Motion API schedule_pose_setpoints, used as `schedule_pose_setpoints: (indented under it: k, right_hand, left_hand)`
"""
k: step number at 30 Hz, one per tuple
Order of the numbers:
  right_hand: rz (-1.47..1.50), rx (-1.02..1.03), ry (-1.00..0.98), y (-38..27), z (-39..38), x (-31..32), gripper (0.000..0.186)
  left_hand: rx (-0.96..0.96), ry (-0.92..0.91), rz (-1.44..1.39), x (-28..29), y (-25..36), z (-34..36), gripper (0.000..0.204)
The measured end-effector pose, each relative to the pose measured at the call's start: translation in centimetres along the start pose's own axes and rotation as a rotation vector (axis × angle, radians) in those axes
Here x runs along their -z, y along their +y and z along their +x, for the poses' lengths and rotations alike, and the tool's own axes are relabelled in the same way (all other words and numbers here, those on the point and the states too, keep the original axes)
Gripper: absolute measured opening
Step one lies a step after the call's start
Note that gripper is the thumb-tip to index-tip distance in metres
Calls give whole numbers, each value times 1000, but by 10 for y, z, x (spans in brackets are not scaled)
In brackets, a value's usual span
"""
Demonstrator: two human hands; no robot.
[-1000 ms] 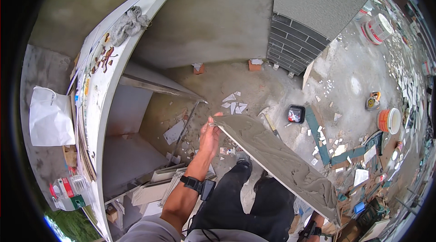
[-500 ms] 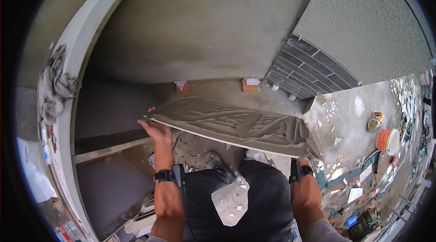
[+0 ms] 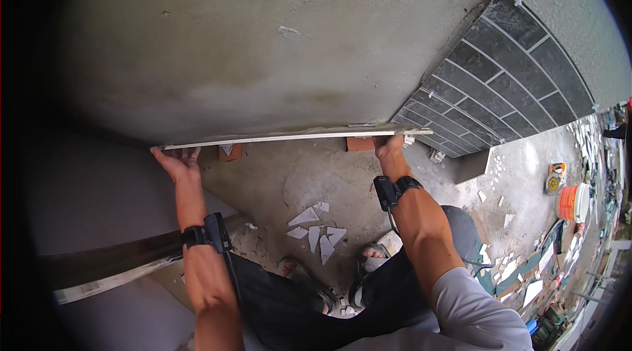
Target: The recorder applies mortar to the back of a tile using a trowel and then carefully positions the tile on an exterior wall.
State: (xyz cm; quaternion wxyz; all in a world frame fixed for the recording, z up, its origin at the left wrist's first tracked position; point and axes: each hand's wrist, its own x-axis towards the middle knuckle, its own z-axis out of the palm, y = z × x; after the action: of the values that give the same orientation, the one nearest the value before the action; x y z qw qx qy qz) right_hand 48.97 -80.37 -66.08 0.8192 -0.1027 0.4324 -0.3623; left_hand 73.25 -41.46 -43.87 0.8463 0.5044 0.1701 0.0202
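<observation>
Evidently, in the head view, the left hand [image 3: 179, 164] is spreading its fingers apart along the near edge of a pale tile [image 3: 283, 138], while the right hand [image 3: 390, 147] is touching the far end; whether its partly hidden fingers are clamping on, I cannot tell. Seen edge-on, the tile is lying against the grey plastered wall [image 3: 296, 54], above two orange bricks [image 3: 360, 145]. White shards [image 3: 315, 235] are littering the concrete floor [image 3: 263, 186] between the forearms.
</observation>
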Motion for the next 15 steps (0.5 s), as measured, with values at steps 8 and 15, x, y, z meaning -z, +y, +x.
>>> schedule_pose_setpoints:
  k: [8,15]
  right_hand:
    - [-61,-19,-40,5,46,-3,44]
    - [-113,3,22,11,57,-5,44]
  left_hand:
    - [1,-64,12,-25,-14,15,78]
    - [37,-135,37,-14,-21,42,84]
